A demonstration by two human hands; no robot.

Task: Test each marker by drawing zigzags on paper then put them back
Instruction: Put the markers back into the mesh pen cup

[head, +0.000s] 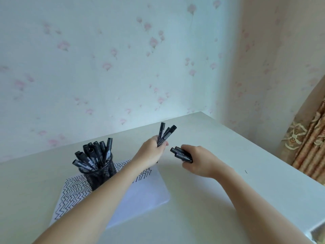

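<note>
My left hand (151, 150) grips a bunch of black markers (165, 133) that point up and away over the table. Just to its right, my right hand (197, 160) holds a second bunch of black markers (181, 154) whose ends point left toward the left hand. The two hands are close but apart. A black mesh pen holder (99, 175) stands on the left, filled with several more black markers (95, 154). It stands on a white sheet of paper (146, 192) covered on its left and upper parts with black zigzag lines; my left forearm crosses the sheet.
The white table (228, 199) meets a flowered wall at the back. Its right edge runs diagonally from the far corner toward the bottom right. A patterned brown curtain (309, 143) hangs past that edge. A small dark mark (245, 171) lies on the table's right side.
</note>
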